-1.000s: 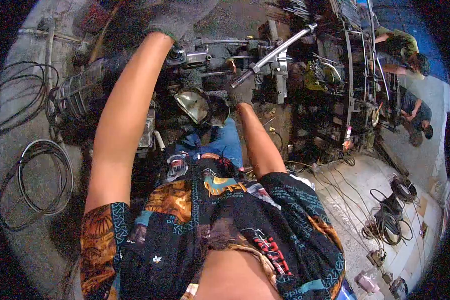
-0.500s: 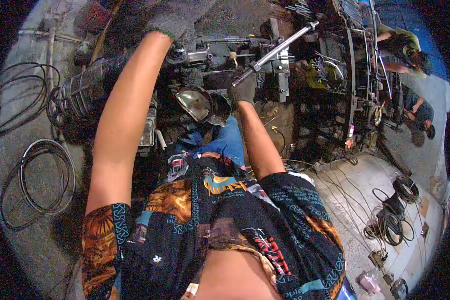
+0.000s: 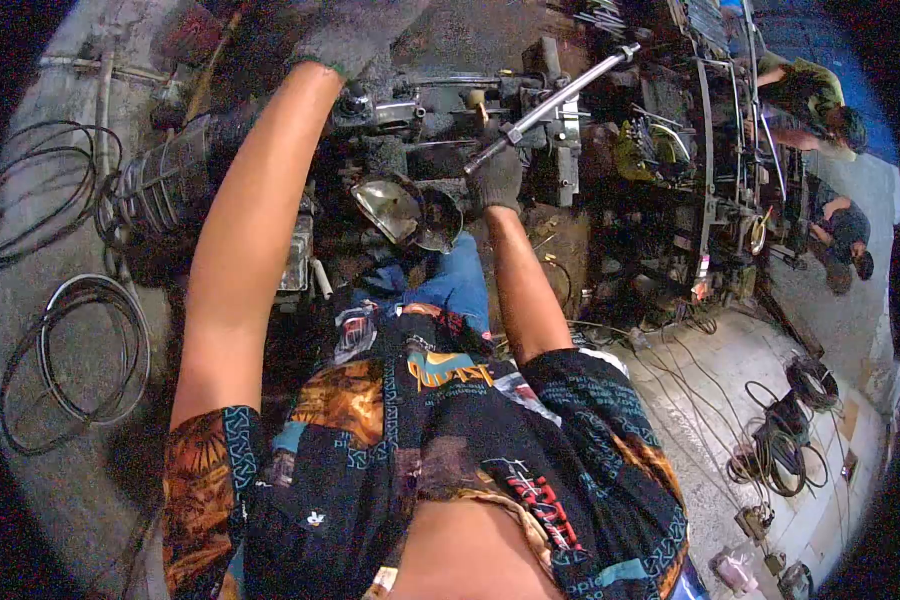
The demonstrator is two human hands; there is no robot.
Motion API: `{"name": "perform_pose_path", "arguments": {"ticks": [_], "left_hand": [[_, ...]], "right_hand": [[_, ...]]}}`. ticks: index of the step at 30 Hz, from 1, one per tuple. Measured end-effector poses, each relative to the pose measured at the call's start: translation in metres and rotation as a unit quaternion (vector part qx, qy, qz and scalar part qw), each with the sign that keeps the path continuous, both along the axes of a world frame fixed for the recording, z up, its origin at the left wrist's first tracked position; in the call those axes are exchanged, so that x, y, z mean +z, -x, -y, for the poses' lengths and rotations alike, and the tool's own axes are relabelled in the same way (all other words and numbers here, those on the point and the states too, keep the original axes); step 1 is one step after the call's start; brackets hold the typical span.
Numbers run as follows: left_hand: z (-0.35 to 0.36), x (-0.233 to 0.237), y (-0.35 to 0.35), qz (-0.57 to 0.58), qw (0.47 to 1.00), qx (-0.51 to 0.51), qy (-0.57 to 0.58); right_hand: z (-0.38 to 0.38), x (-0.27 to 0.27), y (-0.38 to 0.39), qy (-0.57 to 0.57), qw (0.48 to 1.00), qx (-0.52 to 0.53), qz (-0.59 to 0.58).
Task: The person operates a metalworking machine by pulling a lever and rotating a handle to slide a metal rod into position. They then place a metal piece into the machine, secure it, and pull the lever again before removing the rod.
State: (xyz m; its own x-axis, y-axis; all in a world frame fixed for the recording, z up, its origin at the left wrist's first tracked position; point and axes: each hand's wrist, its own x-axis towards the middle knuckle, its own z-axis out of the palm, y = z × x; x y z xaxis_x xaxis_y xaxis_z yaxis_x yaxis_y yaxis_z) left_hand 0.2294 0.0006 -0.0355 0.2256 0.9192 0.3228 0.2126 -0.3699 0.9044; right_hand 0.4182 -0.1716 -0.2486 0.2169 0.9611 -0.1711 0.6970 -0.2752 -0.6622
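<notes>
My left hand (image 3: 345, 45), in a dark glove, reaches over the left end of a metal machine (image 3: 385, 110); its fingers are blurred in the dark at the top. My right hand (image 3: 497, 180), also gloved, is at the lower end of a long metal bar (image 3: 565, 95) that slants up to the right across the machine. Its fingers are partly hidden beside the bar, and whether they grip it is unclear. Below the machine, between my arms, sit a round metal pan (image 3: 438, 220) and a curved metal cover (image 3: 388, 207).
Coiled hoses (image 3: 95, 350) lie on the floor at the left. A ribbed motor housing (image 3: 165, 185) stands beside my left forearm. Metal racks (image 3: 708, 170) and two other people (image 3: 815, 95) are at the right. Cables (image 3: 785, 440) lie on the pale floor at lower right.
My right hand has shifted slightly, and more of its glove shows below the bar. The bar and my left arm look nearly unchanged.
</notes>
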Motion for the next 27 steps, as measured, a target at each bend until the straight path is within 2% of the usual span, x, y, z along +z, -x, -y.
{"name": "perform_pose_path", "arguments": {"ticks": [2, 3, 4, 6, 9, 11, 14, 17, 19, 20, 21, 22, 23, 24, 25, 26, 27], "left_hand": [[0.002, -0.001, -0.002, 0.001, 1.000, 0.009, -0.017], [0.002, -0.001, -0.001, -0.011, 0.999, 0.016, -0.030], [0.002, 0.000, -0.001, -0.023, 0.999, 0.023, -0.043], [0.003, 0.001, 0.000, -0.034, 0.998, 0.019, -0.049], [0.003, 0.002, 0.000, -0.029, 0.999, 0.016, -0.032], [0.005, -0.001, 0.001, -0.014, 1.000, 0.015, -0.004], [0.000, -0.002, 0.001, -0.041, 0.999, 0.001, -0.019], [0.006, 0.000, -0.002, -0.004, 0.998, 0.023, -0.058], [0.006, 0.004, 0.000, -0.014, 0.999, 0.017, 0.032], [0.005, 0.000, -0.001, -0.014, 0.999, 0.016, 0.033], [0.004, -0.001, -0.004, 0.003, 1.000, 0.025, -0.017], [0.004, -0.002, -0.005, 0.018, 0.997, 0.034, -0.065], [0.003, -0.001, -0.002, 0.018, 0.997, 0.034, -0.064], [0.001, 0.001, 0.002, -0.017, 1.000, 0.020, -0.007], [0.000, 0.001, 0.004, -0.051, 0.997, 0.004, 0.050], [0.001, -0.004, 0.004, -0.051, 0.997, 0.003, 0.052], [0.001, -0.007, 0.001, -0.035, 0.999, 0.022, -0.001]], "right_hand": [[-0.014, 0.037, 0.003, 0.120, 0.987, -0.066, -0.083], [-0.018, 0.032, 0.007, 0.139, 0.979, -0.129, -0.076], [-0.019, 0.023, 0.005, 0.138, 0.979, -0.130, -0.077], [-0.012, -0.002, -0.001, 0.047, 0.999, 0.004, -0.006], [0.009, -0.011, -0.005, 0.070, 0.995, 0.049, 0.042], [0.023, -0.013, -0.005, 0.075, 0.995, 0.042, 0.042], [0.022, -0.014, -0.005, 0.059, 0.998, 0.011, 0.026], [0.012, -0.025, -0.008, 0.064, 0.998, 0.006, 0.019], [0.010, -0.028, -0.010, 0.082, 0.996, 0.021, 0.028], [0.010, -0.028, -0.009, 0.031, 0.999, 0.023, 0.037], [0.010, -0.029, -0.009, -0.022, 0.998, 0.024, 0.045], [0.009, -0.030, -0.009, -0.022, 0.998, 0.024, 0.045], [0.008, -0.032, -0.009, -0.047, 0.997, 0.016, 0.054], [0.006, -0.034, -0.010, -0.073, 0.995, 0.008, 0.062], [0.002, -0.036, -0.012, -0.072, 0.995, 0.008, 0.062], [-0.006, -0.026, -0.014, -0.003, 1.000, -0.006, 0.024], [-0.013, -0.021, -0.016, 0.064, 0.998, -0.021, -0.013]]}}
